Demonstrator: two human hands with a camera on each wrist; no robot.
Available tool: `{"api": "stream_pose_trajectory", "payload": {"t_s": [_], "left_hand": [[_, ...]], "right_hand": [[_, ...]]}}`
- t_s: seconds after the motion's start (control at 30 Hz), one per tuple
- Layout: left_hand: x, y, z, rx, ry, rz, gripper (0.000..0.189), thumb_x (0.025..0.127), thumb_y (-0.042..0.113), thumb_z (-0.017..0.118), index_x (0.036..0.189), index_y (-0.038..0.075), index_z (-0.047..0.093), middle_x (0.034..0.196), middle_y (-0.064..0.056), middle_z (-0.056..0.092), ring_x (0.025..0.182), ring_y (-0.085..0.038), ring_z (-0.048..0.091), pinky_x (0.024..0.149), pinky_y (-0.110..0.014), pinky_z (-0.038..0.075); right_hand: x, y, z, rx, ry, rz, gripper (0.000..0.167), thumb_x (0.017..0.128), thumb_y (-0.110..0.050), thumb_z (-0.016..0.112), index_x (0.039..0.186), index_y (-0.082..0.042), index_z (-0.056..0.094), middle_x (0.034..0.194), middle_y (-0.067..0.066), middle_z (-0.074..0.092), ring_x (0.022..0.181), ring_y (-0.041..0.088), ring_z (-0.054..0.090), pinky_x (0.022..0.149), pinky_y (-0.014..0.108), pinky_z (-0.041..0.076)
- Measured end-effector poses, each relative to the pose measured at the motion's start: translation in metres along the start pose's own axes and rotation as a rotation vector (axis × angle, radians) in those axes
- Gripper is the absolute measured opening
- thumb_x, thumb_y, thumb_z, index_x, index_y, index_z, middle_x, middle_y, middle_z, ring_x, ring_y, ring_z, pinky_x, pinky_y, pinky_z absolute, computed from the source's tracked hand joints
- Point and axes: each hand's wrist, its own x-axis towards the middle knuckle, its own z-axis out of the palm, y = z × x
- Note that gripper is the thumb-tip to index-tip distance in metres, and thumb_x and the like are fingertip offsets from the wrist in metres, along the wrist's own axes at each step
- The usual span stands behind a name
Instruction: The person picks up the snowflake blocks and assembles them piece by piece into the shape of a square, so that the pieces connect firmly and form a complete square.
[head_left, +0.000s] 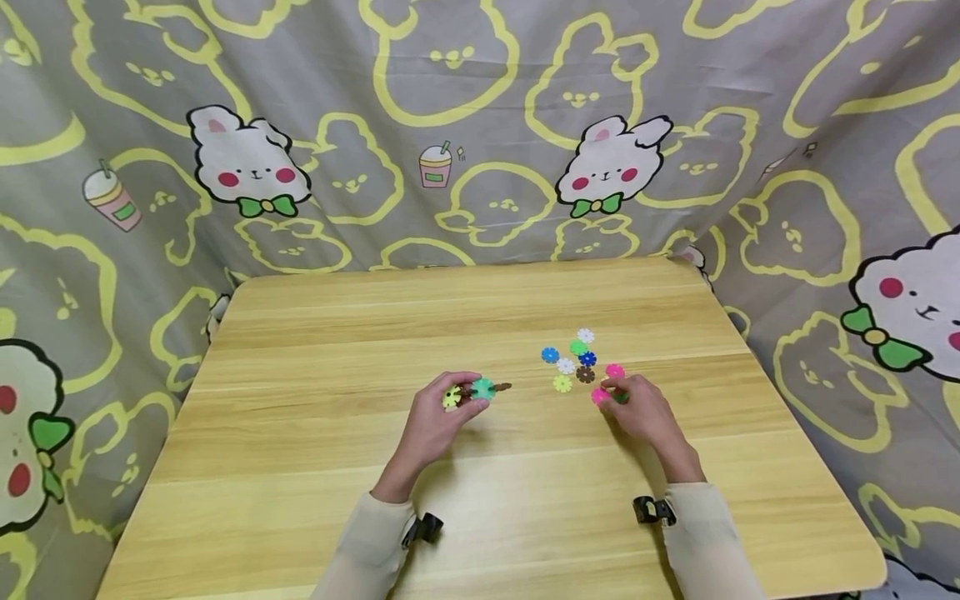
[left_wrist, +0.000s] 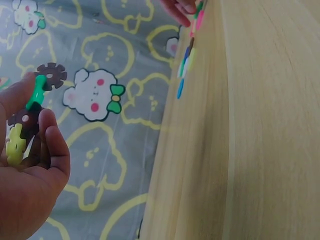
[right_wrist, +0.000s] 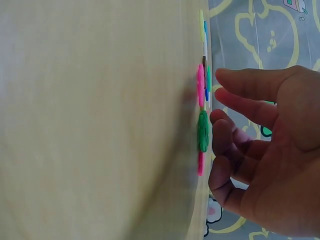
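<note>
Left hand (head_left: 433, 417) pinches chain (head_left: 483, 388), its long axis pointing toward right hand (head_left: 647, 408), which hangs just above green disc (right_wrist: 203, 131), grip apart, holding nothing.

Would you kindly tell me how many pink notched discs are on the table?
2: one pink disc lies left of the right hand, the other pink disc just beyond its fingers; more could be hidden under that hand.

No words, labels, brands, numbers or signs can be read in any view.
</note>
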Motion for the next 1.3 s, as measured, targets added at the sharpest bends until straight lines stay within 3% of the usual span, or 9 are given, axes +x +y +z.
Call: {"api": "stream_pose_trajectory", "payload": {"t_s": [0.3,0.43,0.67,0.8,1.0,1.3], "left_hand": [[0.0006,0.0004,0.0016,-0.012,-0.003,0.005,0.033,0.083,0.023,0.076,0.115,0.017,0.068,0.100,-0.004,0.063,0.091,-0.016,0.054,0.076,-0.021,0.046],[0.0010,-0.0006,0.0023,-0.015,-0.010,-0.003,0.033,0.083,0.024,0.076,0.115,0.018,0.068,0.099,-0.003,0.062,0.090,-0.016,0.053,0.076,-0.021,0.046],[0.0006,-0.0011,0.0028,-0.014,-0.014,-0.003,0.033,0.083,0.024,0.076,0.115,0.018,0.068,0.099,-0.003,0.063,0.090,-0.015,0.053,0.076,-0.021,0.046],[0.0003,0.0001,0.0034,-0.018,-0.011,-0.011,0.034,0.082,0.021,0.076,0.115,0.017,0.068,0.099,-0.003,0.062,0.089,-0.015,0.053,0.075,-0.021,0.046],[-0.0007,0.0015,0.0044,-0.029,-0.005,-0.020,0.036,0.082,0.018,0.077,0.116,0.015,0.067,0.100,-0.003,0.063,0.090,-0.014,0.053,0.075,-0.021,0.046],[-0.0007,-0.0026,0.0046,0.005,-0.014,0.004,0.035,0.083,0.023,0.076,0.116,0.018,0.068,0.099,-0.002,0.063,0.090,-0.015,0.054,0.077,-0.021,0.046]], "right_hand": [[-0.0013,-0.0012,0.0013,-0.039,-0.041,0.008,0.037,0.087,-0.012,0.069,0.122,-0.004,0.065,0.109,0.019,0.060,0.099,0.033,0.057,0.081,0.049,0.048],[-0.0003,0.0003,0.0016,-0.049,-0.044,0.004,0.033,0.087,-0.010,0.068,0.119,-0.004,0.066,0.097,0.012,0.063,0.088,0.027,0.058,0.075,0.042,0.048],[0.0010,0.0010,0.0014,-0.052,-0.060,0.033,0.038,0.088,-0.013,0.067,0.125,-0.006,0.060,0.081,0.004,0.058,0.071,0.019,0.049,0.063,0.030,0.037],[0.0011,0.0006,0.0016,-0.053,-0.057,0.041,0.029,0.088,-0.014,0.068,0.115,-0.006,0.065,0.086,0.008,0.056,0.075,0.021,0.049,0.063,0.030,0.037],[0.0016,0.0008,0.0010,-0.070,-0.062,0.020,0.038,0.087,-0.014,0.068,0.125,-0.009,0.062,0.089,0.012,0.055,0.079,0.023,0.048,0.064,0.032,0.035],[-0.0004,0.0013,0.0024,-0.084,-0.063,-0.015,0.033,0.088,-0.014,0.067,0.120,-0.009,0.066,0.094,0.012,0.059,0.085,0.025,0.052,0.068,0.036,0.042]]}}
